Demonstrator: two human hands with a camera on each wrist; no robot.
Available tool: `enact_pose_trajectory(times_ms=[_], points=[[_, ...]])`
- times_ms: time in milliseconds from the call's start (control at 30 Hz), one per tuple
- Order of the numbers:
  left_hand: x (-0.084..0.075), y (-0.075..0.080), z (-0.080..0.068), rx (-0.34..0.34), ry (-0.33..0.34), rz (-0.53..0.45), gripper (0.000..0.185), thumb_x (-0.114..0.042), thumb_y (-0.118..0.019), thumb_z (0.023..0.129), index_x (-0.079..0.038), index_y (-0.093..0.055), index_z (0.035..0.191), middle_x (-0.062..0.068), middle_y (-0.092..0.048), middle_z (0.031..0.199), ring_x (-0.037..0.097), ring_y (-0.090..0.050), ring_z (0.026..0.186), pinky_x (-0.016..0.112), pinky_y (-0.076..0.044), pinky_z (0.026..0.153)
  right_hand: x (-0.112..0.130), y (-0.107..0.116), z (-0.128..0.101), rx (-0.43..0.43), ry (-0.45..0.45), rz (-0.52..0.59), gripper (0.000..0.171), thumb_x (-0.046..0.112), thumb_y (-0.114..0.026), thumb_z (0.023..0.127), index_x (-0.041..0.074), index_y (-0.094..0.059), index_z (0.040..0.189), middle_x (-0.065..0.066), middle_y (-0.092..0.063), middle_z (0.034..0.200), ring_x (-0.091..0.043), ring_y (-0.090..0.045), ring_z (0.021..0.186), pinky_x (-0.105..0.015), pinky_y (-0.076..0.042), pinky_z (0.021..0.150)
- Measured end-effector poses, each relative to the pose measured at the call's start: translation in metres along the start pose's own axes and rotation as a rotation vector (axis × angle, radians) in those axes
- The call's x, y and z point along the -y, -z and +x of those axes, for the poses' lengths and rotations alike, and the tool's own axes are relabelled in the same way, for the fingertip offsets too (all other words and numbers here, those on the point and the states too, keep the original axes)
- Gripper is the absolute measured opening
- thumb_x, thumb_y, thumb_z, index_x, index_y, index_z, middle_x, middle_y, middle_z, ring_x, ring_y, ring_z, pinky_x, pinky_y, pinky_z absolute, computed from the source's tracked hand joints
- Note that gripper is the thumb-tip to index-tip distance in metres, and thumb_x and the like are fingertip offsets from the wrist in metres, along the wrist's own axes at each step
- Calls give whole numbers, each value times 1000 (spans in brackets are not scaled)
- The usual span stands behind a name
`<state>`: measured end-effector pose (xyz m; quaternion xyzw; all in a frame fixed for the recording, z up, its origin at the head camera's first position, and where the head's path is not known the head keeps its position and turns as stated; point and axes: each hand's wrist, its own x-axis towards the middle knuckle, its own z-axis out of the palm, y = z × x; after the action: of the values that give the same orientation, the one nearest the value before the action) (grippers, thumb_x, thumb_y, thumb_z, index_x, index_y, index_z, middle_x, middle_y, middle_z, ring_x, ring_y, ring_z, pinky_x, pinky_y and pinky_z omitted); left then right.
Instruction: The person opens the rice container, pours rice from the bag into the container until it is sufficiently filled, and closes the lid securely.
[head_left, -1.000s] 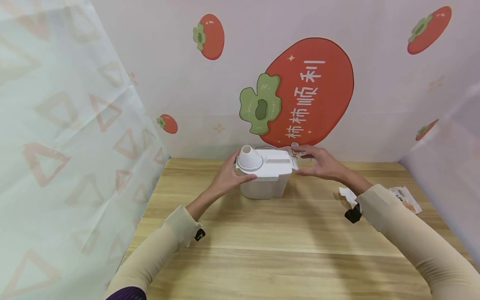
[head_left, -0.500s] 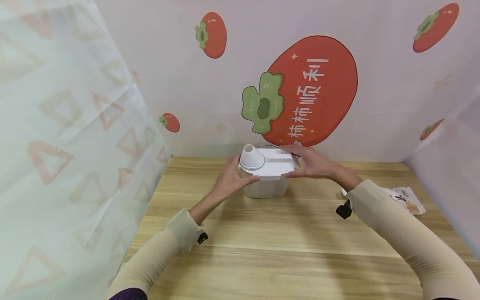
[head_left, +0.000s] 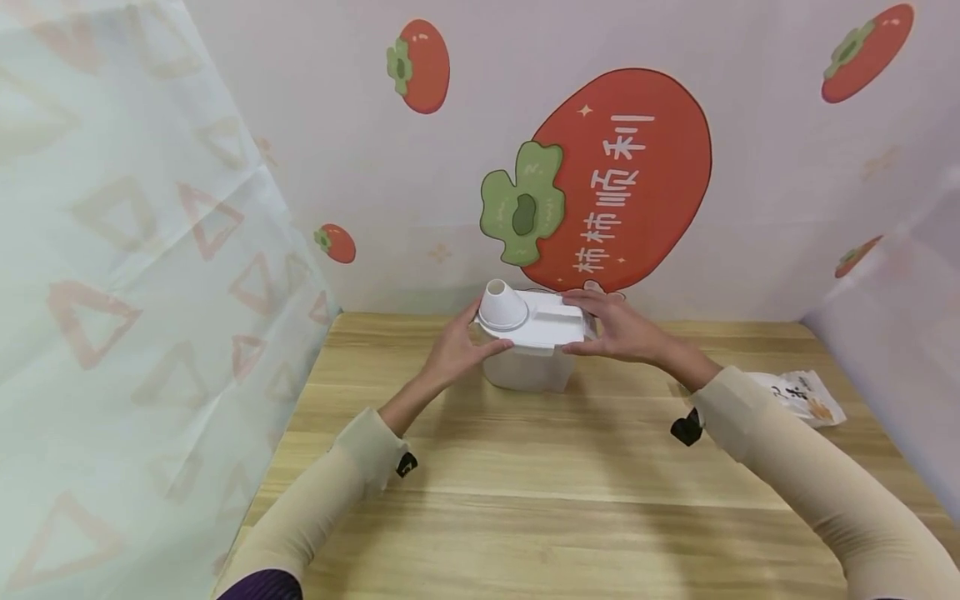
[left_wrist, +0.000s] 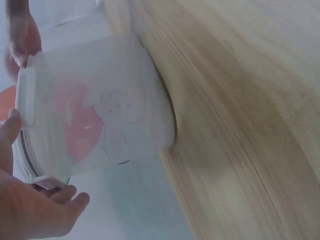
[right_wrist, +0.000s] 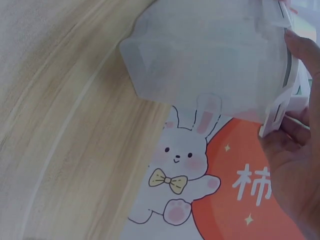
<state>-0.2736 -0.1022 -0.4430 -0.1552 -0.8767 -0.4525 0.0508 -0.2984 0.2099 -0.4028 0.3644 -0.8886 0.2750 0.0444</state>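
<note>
Between both hands' fingers point(head_left: 480, 346), white container lid point(head_left: 542, 323), seemingly gripped.

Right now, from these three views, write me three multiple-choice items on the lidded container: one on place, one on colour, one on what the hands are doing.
1. Where does the translucent container stand?
A. At the far edge of the wooden table, near the wall
B. At the near table edge
C. On the floor

2. What colour is the container's lid?
A. Red
B. White
C. Green

3. How are the hands placed?
A. Both rest flat on the table
B. Only one touches the container
C. The left hand and right hand each grip a lid end

Answers:
1. A, since the head view shows it close under the persimmon wall picture.
2. B, since lid and funnel-shaped spout are both white.
3. C, since thumbs and fingers curl round opposite lid edges in the head and wrist views.
</note>
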Motion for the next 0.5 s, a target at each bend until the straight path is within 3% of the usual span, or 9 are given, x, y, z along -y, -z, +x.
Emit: enact_pose_trajectory(times_ms=[300,500], points=[[7,7,16,69,31,-164,102,-39,-89,87,-7,-33,166,15,-36,169,36,-44,150,44,-42,120,16,-5,-5,-61,-108,-87,83,39,-95,79,-4,-63,142,-20,-61,146,-38,-58,124,-56,-51,102],[14,8,23,104,78,-314,96,-30,-87,90,-9,-33,166,16,-37,168,36,-46,149,40,-42,120,26,-15,-6,-141,-99,-171,84,42,-96,76,-7,-66,136,-23,-64,142,-40,-63,123,-53,-58,95]])
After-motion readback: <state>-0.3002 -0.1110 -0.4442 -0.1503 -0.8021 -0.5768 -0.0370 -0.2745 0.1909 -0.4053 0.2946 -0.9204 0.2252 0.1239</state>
